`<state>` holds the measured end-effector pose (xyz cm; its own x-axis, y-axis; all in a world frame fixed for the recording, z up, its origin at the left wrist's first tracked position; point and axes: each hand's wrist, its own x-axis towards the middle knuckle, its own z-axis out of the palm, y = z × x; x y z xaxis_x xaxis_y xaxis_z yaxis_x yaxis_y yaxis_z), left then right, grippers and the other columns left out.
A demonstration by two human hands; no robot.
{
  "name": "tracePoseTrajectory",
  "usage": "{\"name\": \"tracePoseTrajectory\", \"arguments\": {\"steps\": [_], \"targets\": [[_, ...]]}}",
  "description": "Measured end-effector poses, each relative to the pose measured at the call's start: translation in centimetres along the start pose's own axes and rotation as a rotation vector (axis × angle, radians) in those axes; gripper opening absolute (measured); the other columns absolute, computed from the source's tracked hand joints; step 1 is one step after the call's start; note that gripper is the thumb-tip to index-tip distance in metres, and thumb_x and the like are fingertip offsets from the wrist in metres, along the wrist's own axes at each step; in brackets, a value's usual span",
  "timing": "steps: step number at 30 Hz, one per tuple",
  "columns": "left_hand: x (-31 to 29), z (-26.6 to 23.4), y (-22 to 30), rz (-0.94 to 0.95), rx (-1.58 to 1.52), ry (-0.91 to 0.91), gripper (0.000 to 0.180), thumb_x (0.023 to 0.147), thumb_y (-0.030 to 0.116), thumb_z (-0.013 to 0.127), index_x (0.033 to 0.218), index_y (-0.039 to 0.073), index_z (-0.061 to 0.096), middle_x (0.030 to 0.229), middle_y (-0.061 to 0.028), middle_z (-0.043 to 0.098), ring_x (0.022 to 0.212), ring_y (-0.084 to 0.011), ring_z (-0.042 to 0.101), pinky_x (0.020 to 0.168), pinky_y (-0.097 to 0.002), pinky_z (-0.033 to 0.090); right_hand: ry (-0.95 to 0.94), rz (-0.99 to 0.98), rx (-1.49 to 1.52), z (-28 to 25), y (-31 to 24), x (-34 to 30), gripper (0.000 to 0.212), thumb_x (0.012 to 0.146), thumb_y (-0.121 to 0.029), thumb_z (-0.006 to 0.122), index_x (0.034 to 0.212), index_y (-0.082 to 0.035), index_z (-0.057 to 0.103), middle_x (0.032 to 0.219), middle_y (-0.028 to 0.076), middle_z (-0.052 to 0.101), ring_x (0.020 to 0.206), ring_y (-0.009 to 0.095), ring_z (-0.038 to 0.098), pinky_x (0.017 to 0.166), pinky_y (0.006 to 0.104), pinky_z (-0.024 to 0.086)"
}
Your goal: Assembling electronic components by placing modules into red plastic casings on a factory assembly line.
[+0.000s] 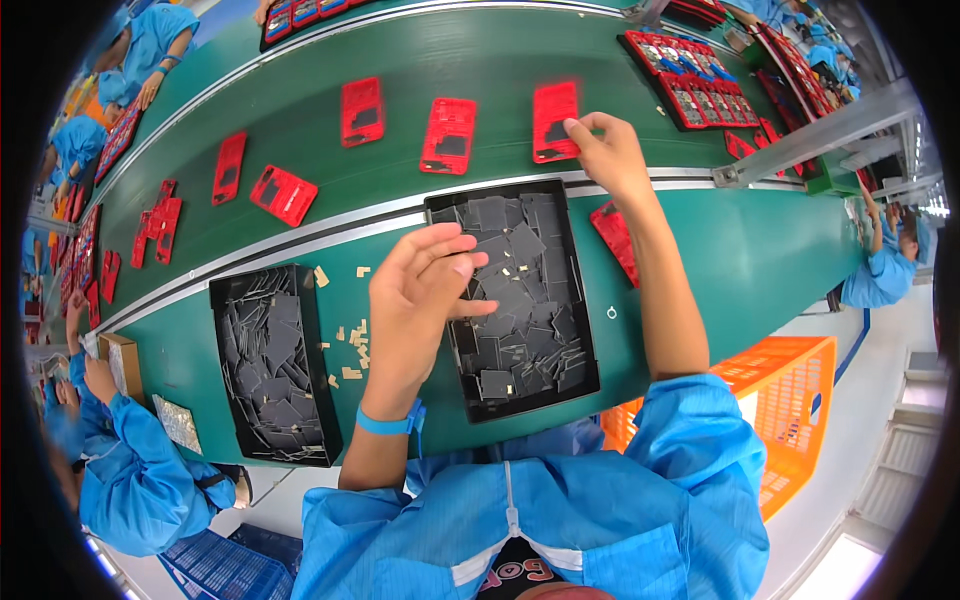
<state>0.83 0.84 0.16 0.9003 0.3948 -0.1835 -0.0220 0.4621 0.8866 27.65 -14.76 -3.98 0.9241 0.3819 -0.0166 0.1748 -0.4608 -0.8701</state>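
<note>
My right hand (pixel 612 158) is at the right edge of a red plastic casing (pixel 553 105) on the green belt. Its thumb and fingers are closed at that edge, and a dark pad lies in the casing beside the thumb. Over a black tray (pixel 590 375) hovers my left hand (pixel 425 280), its fingers apart and its thumb stretched out; I see nothing held in it. Thin dark grey pads (pixel 525 245) fill this tray, with a few small beige bits on top.
A second black tray (pixel 325 400) of dark pads stands at the left, near scattered beige pieces (pixel 358 335). More red casings (pixel 447 135) lie along the belt; another (pixel 615 240) is right of my tray. An orange crate (pixel 800 400) stands below right. Co-workers sit both sides.
</note>
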Motion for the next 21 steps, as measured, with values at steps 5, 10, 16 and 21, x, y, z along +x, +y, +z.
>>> {"name": "tracePoseTrajectory", "arguments": {"steps": [5,10,16,21], "targets": [[-0.2,-0.7,-0.2,0.066,0.053,0.048,0.028,0.102,0.008,0.061,0.127,-0.005,0.061,0.116,-0.0157,0.068,0.106,-0.0229,0.07,0.074,-0.0356,0.067,-0.006,-0.06,0.264,-1.6,0.7,-0.4,0.041,0.098,-0.017,0.065,0.13,0.007,0.062,0.1,0.015,0.076,0.085,0.018,0.074,0.065,0.0294,0.053],[-0.1,-0.8,-0.2,0.078,0.122,0.05,0.031,0.104,0.017,0.059,0.127,-0.004,0.062,0.116,-0.0171,0.069,0.104,-0.0235,0.071,0.072,-0.0347,0.065,0.045,-0.134,-0.474,-6.2,1.6,-7.5,0.062,0.088,-0.031,0.08,0.136,0.004,0.06,0.114,0.017,0.071,0.098,0.028,0.07,0.087,0.0377,0.055],[-0.2,-0.4,-0.2,0.056,0.112,0.0,0.029,0.105,0.017,0.057,0.124,-0.004,0.063,0.11,-0.0162,0.069,0.1,-0.0233,0.071,0.073,-0.035,0.064,-0.001,-0.065,-0.656,-5.9,1.0,-13.4,0.065,0.075,-0.021,0.086,0.131,0.002,0.062,0.114,0.018,0.063,0.112,0.036,0.062,0.097,0.0408,0.052],[-0.1,-0.5,-0.6,0.047,0.114,-0.016,0.028,0.104,0.014,0.059,0.125,-0.003,0.062,0.112,-0.015,0.07,0.098,-0.0208,0.07,0.072,-0.0323,0.063,-0.098,-0.5,-0.305,-4.0,-4.3,-13.7,0.063,0.07,-0.01,0.081,0.129,0.002,0.062,0.118,0.019,0.062,0.11,0.038,0.061,0.097,0.0422,0.051]]}}
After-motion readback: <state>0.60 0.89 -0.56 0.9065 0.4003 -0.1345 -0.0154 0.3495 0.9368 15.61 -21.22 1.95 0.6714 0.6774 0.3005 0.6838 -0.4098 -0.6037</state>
